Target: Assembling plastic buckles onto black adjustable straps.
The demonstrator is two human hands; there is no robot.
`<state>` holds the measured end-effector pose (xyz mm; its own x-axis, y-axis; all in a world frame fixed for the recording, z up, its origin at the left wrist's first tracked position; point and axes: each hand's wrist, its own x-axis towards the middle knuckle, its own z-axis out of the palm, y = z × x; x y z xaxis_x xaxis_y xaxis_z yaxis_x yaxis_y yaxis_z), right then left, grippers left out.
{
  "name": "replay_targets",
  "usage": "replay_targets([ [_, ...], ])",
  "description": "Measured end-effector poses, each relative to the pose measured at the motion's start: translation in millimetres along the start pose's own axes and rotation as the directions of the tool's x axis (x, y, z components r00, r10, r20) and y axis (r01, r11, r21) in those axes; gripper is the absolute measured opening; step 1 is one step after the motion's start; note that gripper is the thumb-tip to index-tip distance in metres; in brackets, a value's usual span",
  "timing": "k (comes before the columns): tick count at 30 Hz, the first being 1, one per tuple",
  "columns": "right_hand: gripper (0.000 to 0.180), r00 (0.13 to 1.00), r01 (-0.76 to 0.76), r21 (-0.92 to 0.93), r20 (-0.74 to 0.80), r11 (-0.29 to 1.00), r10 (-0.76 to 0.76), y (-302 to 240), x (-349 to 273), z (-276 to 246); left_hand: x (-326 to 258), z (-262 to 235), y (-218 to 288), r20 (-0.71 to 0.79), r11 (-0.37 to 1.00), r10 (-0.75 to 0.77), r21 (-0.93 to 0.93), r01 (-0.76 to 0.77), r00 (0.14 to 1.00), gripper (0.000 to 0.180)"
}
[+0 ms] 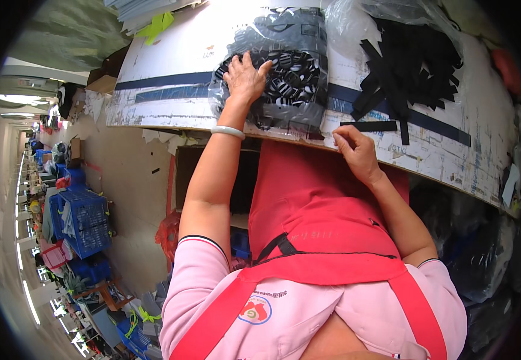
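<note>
Reaching my left hand (245,75) flat into the buckle bag (284,72) at upper centre, I'm pinching a black strap (368,126) against the worktop (170,54) edge with my right hand (355,150) to steady it.

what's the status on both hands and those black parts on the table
Left hand spread open in the clear bag of black buckles. Right hand at table edge, fingertips by a black strip. Loose strip pile beyond, nothing blocking.

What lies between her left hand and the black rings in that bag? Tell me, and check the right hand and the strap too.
The clear plastic bag itself: the left hand rests on top of its film, with the black rings inside. Nothing visible separates the right hand from the single black strap at the edge of the table; its fingertips are right by the strap's end.
</note>
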<state>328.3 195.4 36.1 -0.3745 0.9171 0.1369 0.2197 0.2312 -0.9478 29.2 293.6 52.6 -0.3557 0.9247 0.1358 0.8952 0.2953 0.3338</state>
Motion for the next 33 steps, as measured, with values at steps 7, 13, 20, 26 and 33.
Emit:
replay_targets([
  [7,0.007,0.991,0.117,-0.197,-0.045,0.973,-0.128,2,-3,5,-3,23,36,-0.179,0.942,0.233,-0.201,-0.268,0.956,0.039],
  [13,0.009,0.979,0.188,-0.186,-0.040,0.965,-0.198,0,-1,7,13,12,2,-0.087,0.864,0.070,-0.493,-0.104,0.994,0.025],
  [20,0.009,0.980,0.193,-0.201,-0.015,0.960,-0.200,-4,-1,5,22,-24,-25,0.630,-0.559,0.041,-0.629,0.540,0.775,0.029],
  [26,0.010,0.996,-0.074,0.031,0.059,0.997,0.072,-3,-3,0,-39,-31,7,0.514,-0.538,0.247,-0.632,0.558,0.821,0.036],
  [33,0.019,0.950,-0.247,0.271,0.258,0.931,0.177,-51,6,4,-163,-24,75,0.540,-0.167,0.149,-0.812,0.559,0.828,0.045],
])
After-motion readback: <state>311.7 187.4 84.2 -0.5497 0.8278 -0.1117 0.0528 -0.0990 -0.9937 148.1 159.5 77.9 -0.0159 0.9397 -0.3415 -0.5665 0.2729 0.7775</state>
